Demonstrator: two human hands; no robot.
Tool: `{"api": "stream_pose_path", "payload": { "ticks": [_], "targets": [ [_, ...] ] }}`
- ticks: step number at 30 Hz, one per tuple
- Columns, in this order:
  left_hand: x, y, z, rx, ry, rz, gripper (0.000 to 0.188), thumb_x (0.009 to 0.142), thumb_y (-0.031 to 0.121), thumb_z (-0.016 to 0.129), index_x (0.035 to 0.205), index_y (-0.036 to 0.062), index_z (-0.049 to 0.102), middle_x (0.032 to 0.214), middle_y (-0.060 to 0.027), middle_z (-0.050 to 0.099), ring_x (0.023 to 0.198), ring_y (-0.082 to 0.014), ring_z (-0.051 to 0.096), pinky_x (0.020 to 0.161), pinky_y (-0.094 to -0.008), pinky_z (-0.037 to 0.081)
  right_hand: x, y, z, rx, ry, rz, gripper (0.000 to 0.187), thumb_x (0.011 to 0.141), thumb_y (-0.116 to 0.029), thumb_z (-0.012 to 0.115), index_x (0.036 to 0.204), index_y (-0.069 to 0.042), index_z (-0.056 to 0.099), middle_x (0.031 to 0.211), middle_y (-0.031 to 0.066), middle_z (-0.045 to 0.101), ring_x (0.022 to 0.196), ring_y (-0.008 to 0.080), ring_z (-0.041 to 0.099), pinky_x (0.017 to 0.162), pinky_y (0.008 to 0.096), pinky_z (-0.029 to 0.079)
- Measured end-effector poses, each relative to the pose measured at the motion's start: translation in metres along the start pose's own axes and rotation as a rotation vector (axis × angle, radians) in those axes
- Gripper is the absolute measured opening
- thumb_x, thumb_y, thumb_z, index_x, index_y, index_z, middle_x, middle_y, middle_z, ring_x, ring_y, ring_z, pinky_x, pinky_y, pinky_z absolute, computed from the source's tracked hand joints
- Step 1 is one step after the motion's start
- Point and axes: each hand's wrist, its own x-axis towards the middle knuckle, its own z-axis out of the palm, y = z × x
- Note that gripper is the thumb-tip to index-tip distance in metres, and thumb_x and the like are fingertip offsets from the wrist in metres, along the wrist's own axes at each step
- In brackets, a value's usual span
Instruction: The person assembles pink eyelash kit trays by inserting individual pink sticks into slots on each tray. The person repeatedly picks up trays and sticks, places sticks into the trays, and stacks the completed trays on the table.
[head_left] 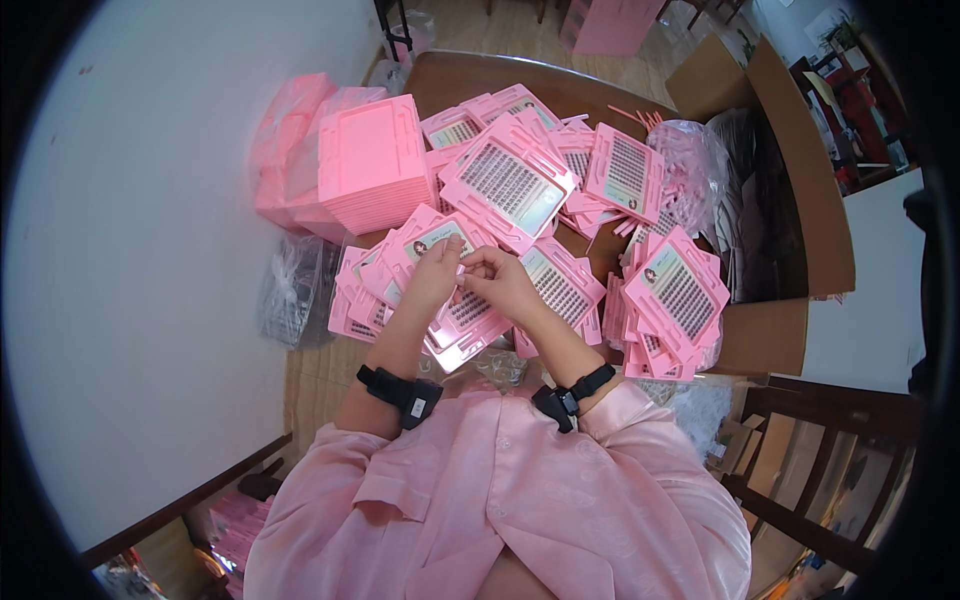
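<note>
My left hand (434,272) and my right hand (500,282) meet above a pink lash tray (466,317), fingertips pinched close together. Between them shows a small pale pink piece (460,276), too small and covered to name. Both hands are closed; which one grips the piece more firmly is hard to see. Under and around them lie overlapping pink trays (398,248) with rows of dark false lash clusters and a printed card. Just beyond my hands, another lash tray (512,181) rests on top of the heap.
A tall stack of bare pink trays (370,140) stands at the left, beside pink plastic bags (285,150). More filled trays (678,290) pile up at the right. A clear bag of pink pieces (690,165) sits by an open cardboard box (815,180). The brown table (440,75) borders a white wall.
</note>
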Motion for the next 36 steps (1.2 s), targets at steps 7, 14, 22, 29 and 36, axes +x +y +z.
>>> {"api": "stream_pose_path", "payload": {
  "ticks": [7,14,22,29,36],
  "targets": [
    [0.016,0.010,0.013,0.152,0.004,0.088,0.057,0.106,0.048,0.040,0.117,-0.0043,0.060,0.079,-0.0103,0.063,0.051,-0.0147,0.056,0.046,-0.0278,0.046,-0.002,-0.008,-0.018,0.060,-0.036,-0.048,0.023,0.092,0.004,0.064,0.113,0.000,0.057,0.087,0.0076,0.070,0.078,0.0130,0.070,0.071,0.0229,0.052],
    [0.048,0.012,0.022,0.194,-0.006,0.229,0.058,0.104,0.051,0.044,0.099,-0.0032,0.065,0.079,-0.0152,0.066,0.059,-0.0251,0.064,0.059,-0.0394,0.051,-0.001,-0.016,-0.044,0.055,0.029,0.001,0.017,0.091,0.004,0.064,0.107,0.001,0.060,0.086,0.0062,0.069,0.077,0.0129,0.069,0.072,0.0232,0.054],
    [0.090,0.025,-0.020,0.930,0.562,0.303,0.040,0.090,0.037,0.064,0.091,-0.0032,0.066,0.083,-0.0249,0.070,0.081,-0.0433,0.068,0.075,-0.0518,0.054,0.011,0.008,-0.086,0.075,0.481,-0.098,0.010,0.094,-0.007,0.067,0.096,0.000,0.060,0.080,0.0069,0.069,0.067,0.0116,0.067,0.061,0.0236,0.056],
    [0.126,0.016,-0.018,0.966,0.410,0.159,0.043,0.089,0.036,0.066,0.099,-0.0059,0.065,0.085,-0.0243,0.070,0.073,-0.0363,0.070,0.070,-0.0477,0.054,0.051,0.028,-0.066,-0.122,0.642,-0.143,0.018,0.096,-0.015,0.067,0.090,0.001,0.062,0.072,0.0062,0.067,0.059,0.0104,0.064,0.053,0.0233,0.054],
    [0.133,0.010,-0.016,0.728,0.416,0.117,0.033,0.090,0.026,0.068,0.100,-0.0051,0.062,0.074,-0.0163,0.068,0.053,-0.0237,0.069,0.052,-0.0368,0.052,0.058,0.024,-0.061,-0.723,0.708,-0.086,0.037,0.093,-0.032,0.068,0.084,0.003,0.064,0.064,0.0188,0.065,0.058,0.0331,0.065,0.059,0.0416,0.051]
  ]
}}
